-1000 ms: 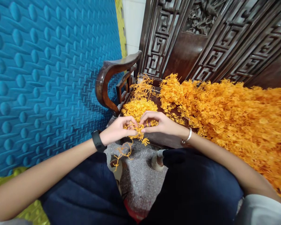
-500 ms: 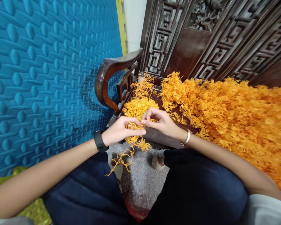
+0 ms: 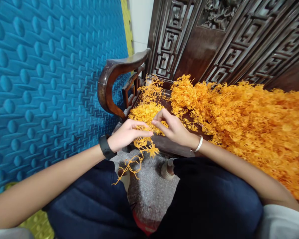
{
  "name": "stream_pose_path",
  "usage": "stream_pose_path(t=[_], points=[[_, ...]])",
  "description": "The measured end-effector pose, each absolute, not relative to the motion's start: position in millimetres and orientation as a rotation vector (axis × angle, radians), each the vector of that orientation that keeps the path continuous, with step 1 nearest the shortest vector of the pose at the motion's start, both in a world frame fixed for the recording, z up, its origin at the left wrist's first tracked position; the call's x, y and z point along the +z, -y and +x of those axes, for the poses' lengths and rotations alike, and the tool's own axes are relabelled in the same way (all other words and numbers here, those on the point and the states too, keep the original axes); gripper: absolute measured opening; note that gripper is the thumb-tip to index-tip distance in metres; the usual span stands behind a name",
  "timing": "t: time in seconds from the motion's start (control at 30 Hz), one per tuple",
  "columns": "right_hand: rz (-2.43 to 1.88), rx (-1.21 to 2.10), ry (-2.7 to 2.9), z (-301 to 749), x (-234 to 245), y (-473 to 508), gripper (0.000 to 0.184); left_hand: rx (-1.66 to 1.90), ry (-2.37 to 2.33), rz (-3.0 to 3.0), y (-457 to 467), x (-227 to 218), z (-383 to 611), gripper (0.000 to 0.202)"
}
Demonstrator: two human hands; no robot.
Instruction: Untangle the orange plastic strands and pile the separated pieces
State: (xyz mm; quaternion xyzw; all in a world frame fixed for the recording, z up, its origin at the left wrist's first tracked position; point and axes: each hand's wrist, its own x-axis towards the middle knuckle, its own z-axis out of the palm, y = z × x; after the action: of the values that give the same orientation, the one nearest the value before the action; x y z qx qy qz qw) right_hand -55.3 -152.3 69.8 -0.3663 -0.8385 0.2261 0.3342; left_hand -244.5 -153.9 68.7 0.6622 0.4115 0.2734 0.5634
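Note:
My left hand (image 3: 128, 134), with a dark band at the wrist, holds a bundle of orange branching plastic strands (image 3: 134, 166) between thumb and fingers. Their thin stems and flower-like tips dangle below the hand, over the floor. Close by on the right, my right hand (image 3: 169, 127) is raised with thumb and forefinger pinched together; whatever is in the pinch is too small to make out. A small gap separates the two hands' fingertips. Behind them, a pile of orange pieces (image 3: 146, 111) lies on the dark wooden seat (image 3: 161, 142).
A far larger orange heap (image 3: 251, 122) covers the seat to the right. The curved wooden armrest (image 3: 103, 88) stands at left, with a carved backrest (image 3: 196, 53) behind. Blue textured matting (image 3: 40, 83) fills the left side. Speckled floor (image 3: 149, 186) shows between my knees.
My right hand has drawn slightly up and away from my left, so the fingertips that were meeting are now apart. The strands still hang from my left hand.

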Motion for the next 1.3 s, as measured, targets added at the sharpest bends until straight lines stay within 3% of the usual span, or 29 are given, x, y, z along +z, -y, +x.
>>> stream_pose_path(t=[0.5, 0.67, 0.9, 1.0, 1.3], points=[[-1.195, 0.208, 2.142, -51, 60, 135, 0.012, 0.734, -0.979, 1.606, 157, 66, -236, 0.021], [-1.495, 0.371, 1.964, -7, 57, 113, 0.018, 0.787, -1.031, 1.744, 165, 68, -245, 0.027], [-1.789, 0.464, 2.336, 8, 45, 114, 0.005, 0.570, -0.991, 1.779, 156, 59, -247, 0.026], [-1.921, 0.517, 2.487, 13, 33, 112, 0.013, 0.569, -1.000, 1.803, 156, 59, -248, 0.027], [-1.908, 0.600, 2.685, 24, 19, 109, 0.018, 0.571, -0.904, 1.818, 154, 59, -250, 0.023]])
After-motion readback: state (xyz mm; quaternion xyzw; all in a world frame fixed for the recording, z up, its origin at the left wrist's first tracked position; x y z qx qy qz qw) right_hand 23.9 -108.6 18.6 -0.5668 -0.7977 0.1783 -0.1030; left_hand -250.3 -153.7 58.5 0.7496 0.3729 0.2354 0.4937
